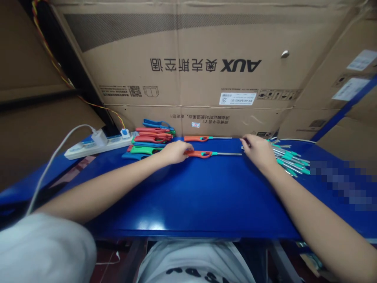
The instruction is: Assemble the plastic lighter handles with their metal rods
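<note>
My left hand is closed around the butt end of an orange gas lighter, whose long metal rod points right across the blue table. Behind it lies a second orange gas lighter, parallel to the first. My right hand is curled just past the rod tip, fingers pinched together; what they hold, if anything, is hidden. Under and beyond that hand is a pile of metal rods with green collars. Left of my left hand, several red, green and blue lighter handles lie stacked.
A white power strip with plugs and cables lies at the back left of the blue table. A large cardboard sheet stands as a wall along the back. A small label is stuck low on it.
</note>
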Available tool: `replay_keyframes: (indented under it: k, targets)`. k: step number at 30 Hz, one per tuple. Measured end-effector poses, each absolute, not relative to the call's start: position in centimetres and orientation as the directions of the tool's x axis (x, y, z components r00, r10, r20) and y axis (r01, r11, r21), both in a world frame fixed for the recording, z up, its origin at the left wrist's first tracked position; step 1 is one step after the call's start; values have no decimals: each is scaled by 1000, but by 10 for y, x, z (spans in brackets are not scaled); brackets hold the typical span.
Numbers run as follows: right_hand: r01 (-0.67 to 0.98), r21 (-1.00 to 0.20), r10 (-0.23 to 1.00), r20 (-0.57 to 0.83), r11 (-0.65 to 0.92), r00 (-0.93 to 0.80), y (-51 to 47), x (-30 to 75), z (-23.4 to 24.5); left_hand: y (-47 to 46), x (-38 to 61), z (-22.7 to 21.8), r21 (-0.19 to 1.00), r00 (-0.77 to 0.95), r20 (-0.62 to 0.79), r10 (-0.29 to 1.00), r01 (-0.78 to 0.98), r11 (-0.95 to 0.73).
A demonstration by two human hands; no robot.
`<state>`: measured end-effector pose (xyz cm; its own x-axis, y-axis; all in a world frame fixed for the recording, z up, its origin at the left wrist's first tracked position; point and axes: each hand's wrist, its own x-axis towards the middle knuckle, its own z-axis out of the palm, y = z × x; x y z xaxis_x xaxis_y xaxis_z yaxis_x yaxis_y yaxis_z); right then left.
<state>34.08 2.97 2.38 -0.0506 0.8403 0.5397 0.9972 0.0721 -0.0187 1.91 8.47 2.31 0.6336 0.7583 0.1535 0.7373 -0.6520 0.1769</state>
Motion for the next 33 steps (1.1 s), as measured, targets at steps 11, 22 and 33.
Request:
replay_keyframes:
  k: [11,22,33]
  targets:
    - [1000,-3,959,284,2,-1,36,348,14,137,29,4,249,524,245,816,779,-575]
    - [998,55,982,185,-42,31,33,341,6,130,24,21,143,499,341,797,810,-569]
    - [1000,8,933,360,22,-23,25,328,15,142,-34,66,-120,185,415,891,982,-148]
